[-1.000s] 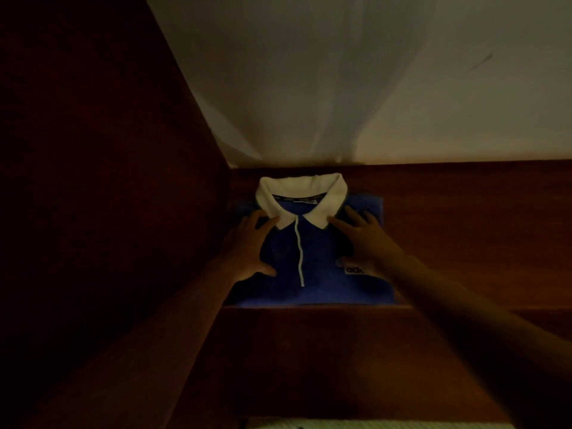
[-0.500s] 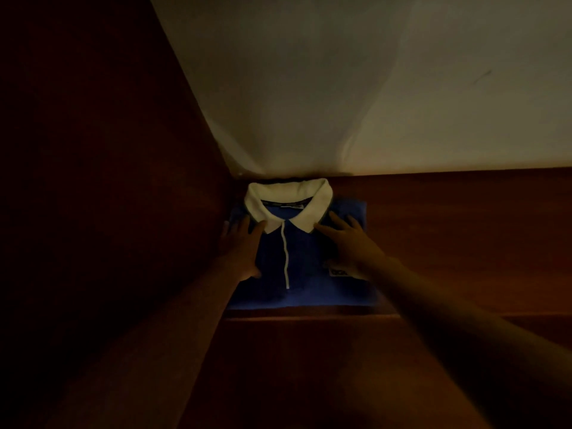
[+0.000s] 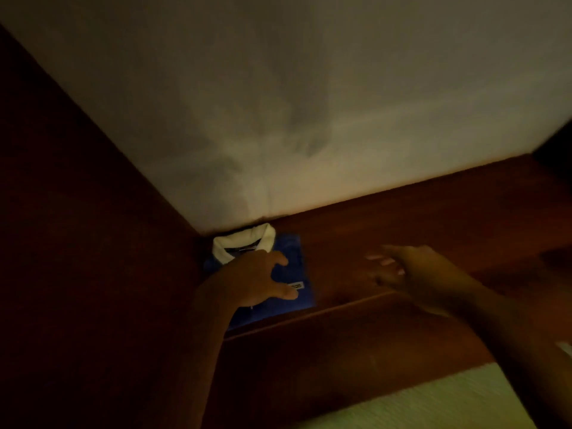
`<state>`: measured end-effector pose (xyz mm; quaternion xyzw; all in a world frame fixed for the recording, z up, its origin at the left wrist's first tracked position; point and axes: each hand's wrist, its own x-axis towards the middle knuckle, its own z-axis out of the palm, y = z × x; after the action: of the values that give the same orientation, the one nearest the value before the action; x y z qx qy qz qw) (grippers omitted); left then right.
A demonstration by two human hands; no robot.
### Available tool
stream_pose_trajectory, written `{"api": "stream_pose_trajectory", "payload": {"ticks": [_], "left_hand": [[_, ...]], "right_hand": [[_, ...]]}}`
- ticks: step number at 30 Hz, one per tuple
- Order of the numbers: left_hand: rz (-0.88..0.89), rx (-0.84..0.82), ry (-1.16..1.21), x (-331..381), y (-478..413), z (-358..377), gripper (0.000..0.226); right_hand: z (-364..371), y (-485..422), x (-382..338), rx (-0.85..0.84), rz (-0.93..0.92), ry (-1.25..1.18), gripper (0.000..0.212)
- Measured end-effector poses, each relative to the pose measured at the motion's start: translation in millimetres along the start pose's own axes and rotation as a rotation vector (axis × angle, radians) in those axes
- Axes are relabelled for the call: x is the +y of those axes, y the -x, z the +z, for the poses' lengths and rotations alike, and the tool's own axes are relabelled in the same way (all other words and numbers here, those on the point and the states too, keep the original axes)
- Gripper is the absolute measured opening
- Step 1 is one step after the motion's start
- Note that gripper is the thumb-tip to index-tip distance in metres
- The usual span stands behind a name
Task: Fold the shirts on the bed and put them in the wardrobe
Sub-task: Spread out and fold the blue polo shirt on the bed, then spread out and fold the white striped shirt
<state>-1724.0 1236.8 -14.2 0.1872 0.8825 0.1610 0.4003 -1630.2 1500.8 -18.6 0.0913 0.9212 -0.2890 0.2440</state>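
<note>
On the wardrobe shelf (image 3: 433, 212), in its back left corner, the folded blue shirt (image 3: 297, 252) lay flat, its white collar (image 3: 244, 239) close against the pale back wall (image 3: 278, 119) and its left edge beside the dark wooden side panel (image 3: 93, 243). The left hand (image 3: 257, 280) was over the middle of the shirt with the fingers spread and straight and the thumb reaching toward the small white label (image 3: 296, 286). It gripped nothing. Whether the palm pressed the cloth or hung just above it could not be told in the dim light. The right hand (image 3: 411, 274) was off the shirt, to its right over the bare wood, blurred, with fingers loosely extended and nothing in them. The shirt lay under the left hand and well to the left of the right hand. A pale textured cloth (image 3: 433, 397) showed at the lower right edge.

Half a second before, both hands had lain flat on the shirt, one on each side of the white button strip. Since then the right hand had drawn away to the right, and the left hand had moved across the centre, covering that strip. The shirt remained in its corner.
</note>
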Motion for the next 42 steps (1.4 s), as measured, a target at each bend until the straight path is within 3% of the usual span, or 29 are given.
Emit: {"api": "stream_pose_trajectory", "payload": {"ticks": [4, 7, 9, 12, 16, 22, 27, 33, 42], "left_hand": [[0.13, -0.151, -0.05, 102.5, 70.0, -1.6, 0.064], [0.24, -0.172, -0.119, 183.5, 124.9, -1.9, 0.065], [0.312, -0.193, -0.162, 234.6, 161.5, 2.9, 0.066], [0.467, -0.206, -0.293, 303.2, 216.1, 23.6, 0.064], [0.64, -0.288, -0.334, 384.4, 292.7, 81.6, 0.058], [0.98, -0.422, -0.65, 473.7, 428.8, 218.7, 0.063], [1.227, -0.555, -0.875, 503.7, 562.9, 347.7, 0.066], [1.469, -0.779, -1.07, 491.0, 721.4, 498.0, 0.064], [1.765, -1.203, -1.327, 421.2, 919.2, 672.1, 0.055]], "right_hand": [[-50.3, 136.4, 14.5, 0.093, 0.111, -0.057, 0.054], [-77.0, 250.5, 23.4, 0.225, 0.207, -0.139, 0.077], [-88.1, 329.3, 28.2, 0.278, 0.304, -0.193, 0.057], [-92.0, 445.4, 30.1, 0.409, 0.44, -0.215, 0.052], [-57.1, 584.7, 33.4, 0.605, 0.616, -0.264, 0.068], [47.4, 781.7, 8.7, 0.811, 0.871, -0.402, 0.047], [163.4, 926.2, -28.9, 0.97, 1.113, -0.563, 0.046], [311.1, 1060.6, -99.1, 1.268, 1.417, -0.788, 0.039], [495.8, 1146.4, -239.8, 1.477, 1.934, -1.096, 0.04]]}}
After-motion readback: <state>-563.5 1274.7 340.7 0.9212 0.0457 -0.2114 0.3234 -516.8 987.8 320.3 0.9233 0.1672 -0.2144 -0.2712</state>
